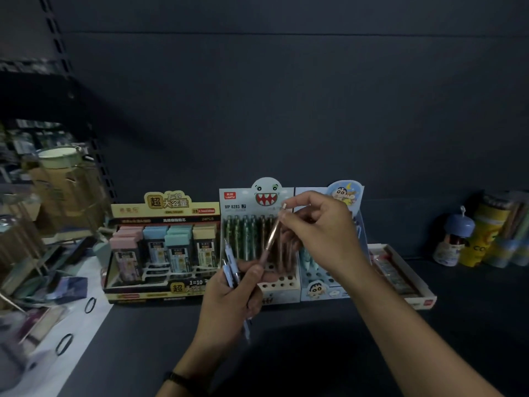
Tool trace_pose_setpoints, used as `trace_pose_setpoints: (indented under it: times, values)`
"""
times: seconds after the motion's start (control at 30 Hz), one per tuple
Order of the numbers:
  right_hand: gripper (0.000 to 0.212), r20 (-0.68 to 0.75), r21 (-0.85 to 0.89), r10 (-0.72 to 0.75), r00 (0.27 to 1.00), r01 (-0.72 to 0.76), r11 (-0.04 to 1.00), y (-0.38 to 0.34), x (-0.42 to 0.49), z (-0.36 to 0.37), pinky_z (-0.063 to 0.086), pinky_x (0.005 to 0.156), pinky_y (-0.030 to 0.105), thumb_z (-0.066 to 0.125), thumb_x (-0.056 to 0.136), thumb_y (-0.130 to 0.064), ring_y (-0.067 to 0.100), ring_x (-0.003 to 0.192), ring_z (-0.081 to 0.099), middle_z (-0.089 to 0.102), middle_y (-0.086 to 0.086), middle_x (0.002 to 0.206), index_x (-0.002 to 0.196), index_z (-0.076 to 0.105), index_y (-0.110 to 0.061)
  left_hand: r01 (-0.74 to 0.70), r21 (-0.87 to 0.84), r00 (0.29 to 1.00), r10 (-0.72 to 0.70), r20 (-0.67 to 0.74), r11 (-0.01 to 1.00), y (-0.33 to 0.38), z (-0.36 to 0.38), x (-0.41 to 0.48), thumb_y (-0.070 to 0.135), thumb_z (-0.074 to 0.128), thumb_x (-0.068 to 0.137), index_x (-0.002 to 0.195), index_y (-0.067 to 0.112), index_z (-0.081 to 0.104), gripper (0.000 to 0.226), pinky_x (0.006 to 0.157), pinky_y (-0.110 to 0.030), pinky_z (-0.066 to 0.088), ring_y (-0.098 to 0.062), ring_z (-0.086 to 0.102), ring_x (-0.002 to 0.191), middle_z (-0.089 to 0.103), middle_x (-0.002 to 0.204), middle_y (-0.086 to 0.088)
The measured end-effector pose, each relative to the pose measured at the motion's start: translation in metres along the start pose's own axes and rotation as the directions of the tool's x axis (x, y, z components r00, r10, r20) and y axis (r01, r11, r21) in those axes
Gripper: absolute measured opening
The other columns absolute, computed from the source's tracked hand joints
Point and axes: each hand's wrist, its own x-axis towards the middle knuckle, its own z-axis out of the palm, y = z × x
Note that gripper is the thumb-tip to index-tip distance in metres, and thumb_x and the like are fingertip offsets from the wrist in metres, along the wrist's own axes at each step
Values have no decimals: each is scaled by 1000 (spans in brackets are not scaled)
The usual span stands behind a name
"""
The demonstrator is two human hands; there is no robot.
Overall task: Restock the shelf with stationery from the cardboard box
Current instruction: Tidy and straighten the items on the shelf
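Rose-gold in tone, the slim pen (270, 242) sits tilted at the centre of the frame, in front of the monster-face display box (237, 202). Your right hand (317, 224) pinches the upper end of it between thumb and forefinger; the remaining fingers curl loosely behind. The lower end meets the thumb of your left hand (232, 296), below and left of centre. That hand is curled round a small bundle of pale blue pens (230, 262) — their tips point up and their tails project under the palm.

The monster-face display box stands on the dark shelf (315, 339) with green and brown pens upright in its rear rows; open holes show along its front. Adjacent items:
- lead refill box (163, 247), touching it at frame left;
- cartoon-boy display box (320, 290), just beside it at right;
- flat white tray (400, 273), further right;
- bottles (455, 242) at the right edge — detail blurred.
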Motion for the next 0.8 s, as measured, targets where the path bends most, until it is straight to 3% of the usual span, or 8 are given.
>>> trace_pose_setpoints:
  times: [0.07, 0.13, 0.23, 0.37, 0.47, 0.57, 0.7, 0.8]
  values:
    - [8, -38, -47, -3, 999, 1, 999, 2, 4, 4, 63, 64, 42, 80, 91, -10, 20, 62, 77, 77, 5, 72, 94, 74, -14, -16, 94, 1000, 18, -18, 995, -1, -7, 1, 16, 58, 106, 97, 12, 75, 19, 50, -33, 31, -19, 37, 49, 79, 98, -20]
    - [10, -116, -171, -50, 992, 30, 985, 4, 10, 4, 60, 64, 32, 81, 87, -13, 11, 61, 74, 75, -1, 69, 87, 74, -19, -11, 149, 999, 18, -43, 989, -2, -13, 0, 21, 57, 108, 102, 14, 76, 22, 49, -34, 29, -19, 34, 50, 74, 82, -13]
    - [10, -168, -386, -135, 977, 61, 921, 5, 16, 2, 48, 62, 10, 82, 83, -22, 1, 67, 68, 72, -9, 67, 85, 73, -25, 68, 96, 990, -55, -133, 993, -6, -25, -3, 25, 51, 111, 101, 1, 68, 31, 48, -32, 22, -17, 26, 51, 42, 65, -7]
    - [12, -93, -523, -208, 974, 130, 842, 16, 23, 14, 52, 77, 23, 80, 84, -21, 1, 69, 65, 65, -15, 61, 86, 69, -26, 181, -201, 966, -212, -147, 963, -8, -33, -3, 4, 40, 107, 96, 5, 58, 22, 42, -24, 21, -12, 25, 44, 39, 68, -6]
    - [13, -53, -570, -226, 973, 156, 807, 23, 27, 25, 54, 74, 24, 77, 86, -16, 2, 69, 64, 65, -12, 63, 88, 67, -24, 213, -331, 963, -254, -85, 919, -6, -30, -2, -5, 35, 99, 87, 9, 47, 22, 42, -22, 26, -13, 27, 45, 40, 70, -8]
    - [13, -22, -603, -212, 977, 156, 782, 29, 31, 32, 57, 75, 33, 75, 88, -18, 6, 71, 64, 66, -10, 67, 93, 65, -23, 188, -315, 975, -216, -55, 930, -4, -27, -7, -6, 34, 104, 87, 11, 51, 29, 46, -30, 28, -17, 32, 54, 48, 74, -11]
    - [15, 23, -633, -175, 984, 149, 759, 36, 35, 39, 58, 82, 40, 73, 88, -22, 20, 86, 65, 68, -5, 79, 101, 66, -23, 126, -220, 988, -142, -56, 967, -2, -27, -9, 5, 41, 113, 114, 10, 61, 21, 56, -33, 45, -22, 49, 65, 56, 84, -12]
    - [20, 50, -677, -178, 983, 164, 717, 39, 37, 42, 57, 80, 36, 73, 90, -24, 21, 90, 66, 71, -1, 88, 110, 68, -20, 131, -157, 989, -141, -53, 979, 3, -27, -11, 18, 45, 113, 132, 24, 66, 29, 56, -35, 43, -20, 53, 68, 61, 89, -9]
